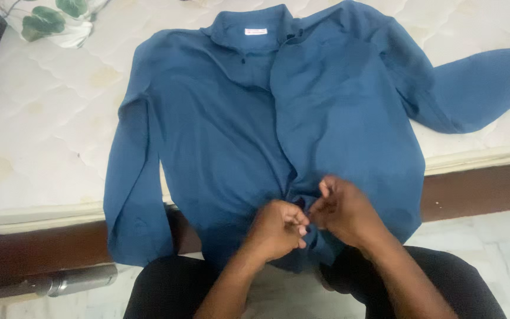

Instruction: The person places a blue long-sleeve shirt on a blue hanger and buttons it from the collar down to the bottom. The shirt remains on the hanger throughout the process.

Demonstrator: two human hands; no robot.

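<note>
From the head camera, looking down, there is a white mattress with a soft, bumpy quilted top. It sits on a dark brown wooden bed frame. The front edge of the frame runs across the picture from side to side. Below the frame is a pale, shiny floor. In the top left corner lies a white pillow with green leaves printed on it. At the bottom left, near the floor, there is a grey metal tube lying flat under the frame.

A blue shirt lies spread out on the mattress. Its front faces up and its collar is at the far side. A small white tag shows inside the collar. The shirt has long sleeves. One sleeve stretches out flat toward the right edge of the mattress. The other sleeve hangs down over the front edge of the bed on the left. The bottom of the shirt also hangs over the edge, down toward the person's lap. The front is open at the top, and the two sides meet lower down, where the cloth is a little bunched up.

The person wears black trousers. Both hands are low on the shirt, right in the middle, and they touch each other. The left hand has its fingers curled in tight, pinching the blue cloth. The right hand is also curled narrow, pinching the shirt's edge just beside the left one.
</note>
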